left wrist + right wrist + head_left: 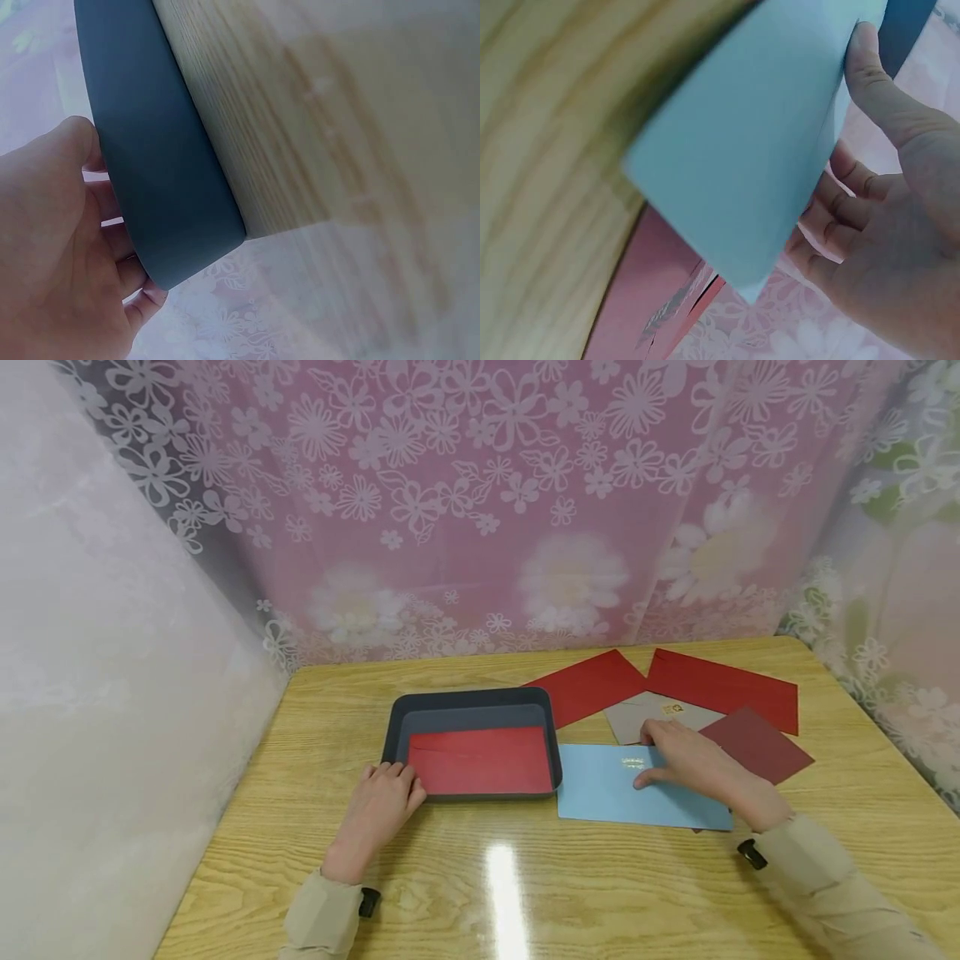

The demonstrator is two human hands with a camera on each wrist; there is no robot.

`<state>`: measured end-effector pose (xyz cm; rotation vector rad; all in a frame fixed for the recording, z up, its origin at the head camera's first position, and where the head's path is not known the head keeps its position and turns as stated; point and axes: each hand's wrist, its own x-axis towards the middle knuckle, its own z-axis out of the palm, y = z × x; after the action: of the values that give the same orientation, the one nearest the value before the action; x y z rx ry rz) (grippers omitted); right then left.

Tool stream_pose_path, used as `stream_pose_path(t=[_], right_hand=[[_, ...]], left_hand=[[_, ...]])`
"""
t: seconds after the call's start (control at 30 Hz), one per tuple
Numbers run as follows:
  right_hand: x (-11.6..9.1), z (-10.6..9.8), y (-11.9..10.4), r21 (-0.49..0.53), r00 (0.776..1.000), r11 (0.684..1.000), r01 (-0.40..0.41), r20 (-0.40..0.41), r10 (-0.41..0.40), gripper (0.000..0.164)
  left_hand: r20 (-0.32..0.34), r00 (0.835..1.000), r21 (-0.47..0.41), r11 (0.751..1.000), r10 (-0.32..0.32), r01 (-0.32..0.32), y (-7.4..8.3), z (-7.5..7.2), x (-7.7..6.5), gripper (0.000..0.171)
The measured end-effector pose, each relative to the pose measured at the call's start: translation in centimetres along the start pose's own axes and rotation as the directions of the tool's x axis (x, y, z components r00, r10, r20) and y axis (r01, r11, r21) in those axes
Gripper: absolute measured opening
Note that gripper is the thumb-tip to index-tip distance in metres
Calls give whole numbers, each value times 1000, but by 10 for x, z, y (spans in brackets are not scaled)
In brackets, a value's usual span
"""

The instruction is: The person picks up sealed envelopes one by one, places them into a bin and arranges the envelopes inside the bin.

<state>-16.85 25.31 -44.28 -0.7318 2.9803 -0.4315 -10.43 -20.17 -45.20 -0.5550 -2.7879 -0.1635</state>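
Note:
My left hand (381,802) holds the near left corner of a dark grey tray (472,697), its fingers hooked over the rim. The left wrist view shows the tray's outer wall (150,150) with fingertips along its edge. Inside the tray lies a red envelope (480,760). My right hand (693,764) grips a light blue envelope (600,793) with gold print, just right of the tray. Its thumb (877,82) presses on the face while the other fingers are at the far edge, partly hidden.
Behind the blue envelope lie two red envelopes (592,685), (720,685), a grey-beige envelope (630,714) with a gold mark and a maroon envelope (757,743), overlapping one another. They rest on a wooden table (420,893). A pink floral curtain (465,543) hangs beyond its back edge.

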Motion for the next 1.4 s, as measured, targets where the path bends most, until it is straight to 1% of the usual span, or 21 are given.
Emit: stream_pose_path(t=[0.07, 0.17, 0.27, 0.37, 0.47, 0.53, 0.63, 0.7, 0.73, 0.83, 0.9, 0.93, 1.1, 1.27, 1.4], right_hand=[[-1, -2, 0, 13, 1000, 1000, -4, -7, 5, 59], [-4, -4, 1, -8, 998, 999, 34, -49, -35, 54], [-8, -4, 2, -38, 989, 995, 87, -116, -91, 40], [-10, -3, 2, -68, 969, 988, 135, -200, -146, 24], [-11, -4, 1, -104, 934, 978, 180, -293, -204, 16], [-11, -6, 0, -136, 902, 967, 213, -352, -248, 17], [-11, -10, -1, -201, 853, 946, 256, -412, -319, 18], [-11, -14, -2, -246, 820, 928, 280, -441, -364, 12], [-10, -17, -3, -270, 804, 919, 289, -453, -386, 14], [-8, -26, -5, -327, 760, 897, 296, -488, -429, 39], [-7, -34, -7, -357, 738, 889, 287, -510, -443, 53], [-6, -38, -8, -362, 730, 889, 280, -522, -442, 53], [-2, -57, -12, -342, 703, 905, 255, -577, -416, 49], [7, -68, -21, -326, 686, 909, 259, -601, -411, 46], [17, -72, -33, -315, 690, 915, 254, -604, -399, 23]], left_hand=[[2, 1000, -3, 1000, -4, 4, 0, 0, 0, 35], [5, 1000, -7, 1000, -7, 7, 1, -2, 0, 36], [3, 1000, -8, 1000, -6, 6, 2, -2, 0, 35], [-2, 1000, -8, 1000, -4, 4, 2, -2, 0, 34], [-7, 1000, -4, 1000, -2, 2, 2, -2, 0, 33], [-12, 1000, -1, 1000, -1, 1, 2, -2, 0, 32], [-20, 1000, -1, 1000, 2, -2, 3, -3, 0, 32], [-20, 1000, -4, 1000, 1, -1, 3, -3, 0, 32], [-20, 1000, -6, 1000, 0, 0, 3, -4, 0, 32], [-13, 1000, -7, 1000, -3, 2, 3, -3, 0, 33], [-10, 1000, -6, 1000, -5, 5, 3, -3, 0, 33], [-8, 1000, -5, 1000, -6, 6, 2, -3, 0, 33], [-8, 1000, -5, 1000, -5, 5, 2, -2, 0, 31], [-21, 1000, -3, 1000, 2, -2, 2, -2, 0, 30], [-29, 1000, -10, 1000, 4, -5, 3, -3, -1, 31]])
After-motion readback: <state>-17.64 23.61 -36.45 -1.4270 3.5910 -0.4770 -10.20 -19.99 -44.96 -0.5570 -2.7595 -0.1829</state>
